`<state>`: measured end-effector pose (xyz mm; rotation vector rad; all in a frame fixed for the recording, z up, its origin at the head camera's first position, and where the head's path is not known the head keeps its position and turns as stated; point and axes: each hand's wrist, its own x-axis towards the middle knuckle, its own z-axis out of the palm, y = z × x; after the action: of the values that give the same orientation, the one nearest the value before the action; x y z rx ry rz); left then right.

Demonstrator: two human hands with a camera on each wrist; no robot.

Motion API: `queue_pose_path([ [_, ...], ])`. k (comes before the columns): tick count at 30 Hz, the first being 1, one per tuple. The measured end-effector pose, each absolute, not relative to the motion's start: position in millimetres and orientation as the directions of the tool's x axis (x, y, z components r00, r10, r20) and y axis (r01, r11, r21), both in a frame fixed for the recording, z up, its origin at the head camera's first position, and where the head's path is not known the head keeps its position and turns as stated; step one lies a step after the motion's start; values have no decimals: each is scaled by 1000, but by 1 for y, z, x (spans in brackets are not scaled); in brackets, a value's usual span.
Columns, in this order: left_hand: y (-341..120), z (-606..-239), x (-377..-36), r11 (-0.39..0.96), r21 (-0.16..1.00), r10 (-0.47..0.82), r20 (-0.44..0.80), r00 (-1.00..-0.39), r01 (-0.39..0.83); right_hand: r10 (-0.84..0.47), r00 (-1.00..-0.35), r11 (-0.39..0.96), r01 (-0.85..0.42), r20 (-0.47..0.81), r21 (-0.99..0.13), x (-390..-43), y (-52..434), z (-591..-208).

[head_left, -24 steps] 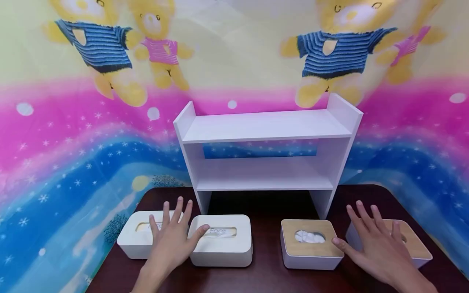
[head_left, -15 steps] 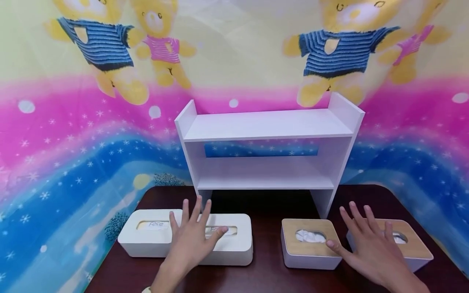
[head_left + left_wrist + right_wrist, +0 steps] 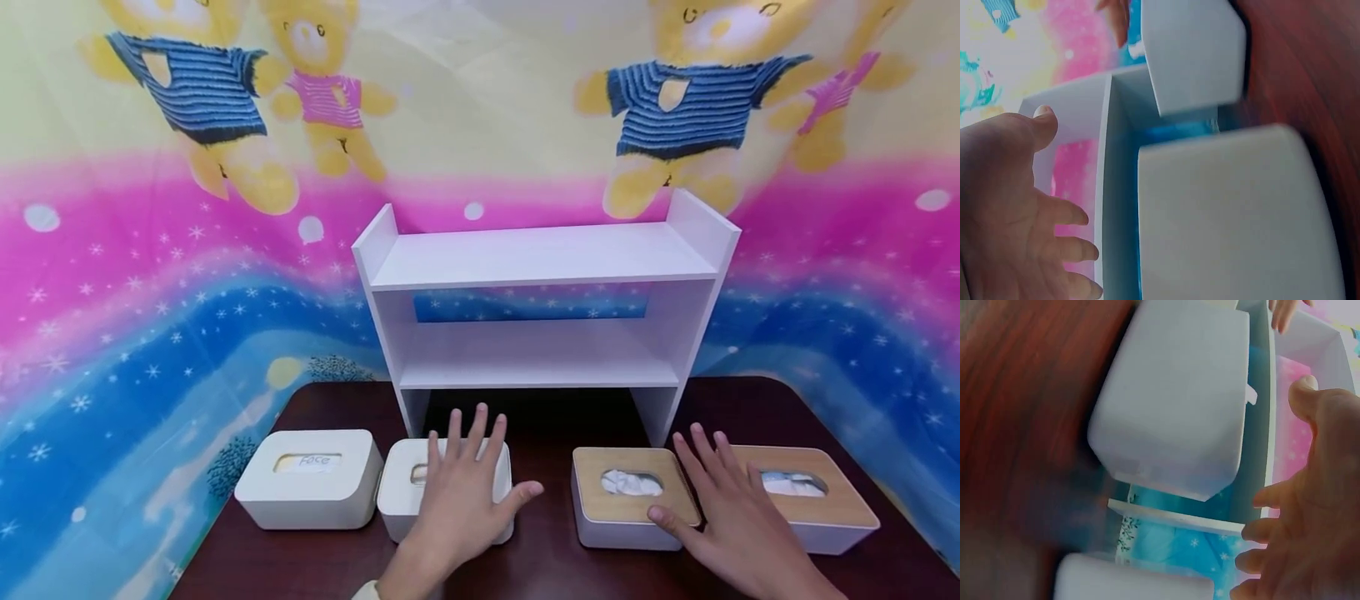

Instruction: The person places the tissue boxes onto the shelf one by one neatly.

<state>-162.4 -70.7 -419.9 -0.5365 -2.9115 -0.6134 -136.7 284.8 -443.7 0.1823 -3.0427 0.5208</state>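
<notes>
My left hand (image 3: 465, 504), fingers spread, is over the second white tissue box (image 3: 397, 500) and hides much of its top. To its left sits another white tissue box (image 3: 307, 504), with a slip reading "Face" in its slot. My right hand (image 3: 735, 525) is spread too, overlapping the gap between two wood-lidded tissue boxes, a nearer-centre one (image 3: 596, 500) and a far-right one (image 3: 847, 487). White tissue shows in both wooden slots. Straight fingers also show on the left hand (image 3: 1016, 212) and right hand (image 3: 1310, 494) in the wrist views; neither holds anything.
Behind the boxes stands a white two-tier shelf unit (image 3: 540, 350) on the dark reddish table (image 3: 543, 575). A printed bear backdrop (image 3: 480, 108) hangs behind it and wraps round both sides. Bare tabletop shows between the white pair and the wood-lidded pair.
My left hand has moved right, from between the white boxes to over the second one. The right hand has moved left, uncovering more of the far-right box. The boxes stay put.
</notes>
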Motion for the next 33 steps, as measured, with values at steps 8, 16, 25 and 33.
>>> queue_pose_path([
  [8,-34,-420,-153,810,405,379,192,-905,424,-107,-993,912,-120,54,-393,-133,273,-449],
  [16,-9,-423,-148,749,460,456,166,-875,477,-98,-995,876,-84,-6,-475,-130,268,-456],
  [25,1,-438,-146,690,564,444,167,-881,454,-82,-989,878,-12,-125,-478,-132,264,-459],
  [33,4,-454,-146,641,643,429,152,-891,418,-63,-986,870,22,-154,-492,-134,270,-466],
])
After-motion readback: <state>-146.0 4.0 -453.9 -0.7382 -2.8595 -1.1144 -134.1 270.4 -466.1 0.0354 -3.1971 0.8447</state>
